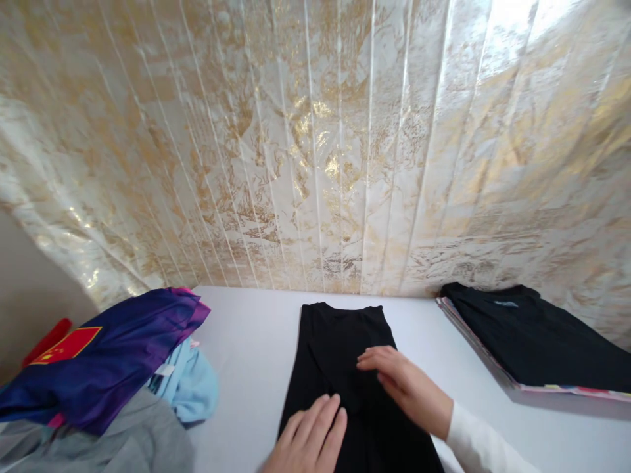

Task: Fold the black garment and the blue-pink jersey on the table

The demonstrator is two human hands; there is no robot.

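A black garment point(348, 335) lies lengthwise on the white table in front of me, its waist-like edge toward the curtain and its near end cut off by the frame. My left hand point(313, 433) rests flat on its lower left part, fingers stretched out. Over the right side of the cloth is my right hand point(401, 387), fingers loosely bent and apart, slightly blurred. Whether it touches the fabric I cannot tell. A white sleeve covers the right wrist.
At the left is a loose heap with a purple-blue garment point(123, 348), a light blue one point(197, 384) and a grey one point(142, 437). A folded stack topped by a black T-shirt point(537, 335) stands at the right. Behind the table point(246, 355) hangs a gold-patterned curtain point(315, 164).
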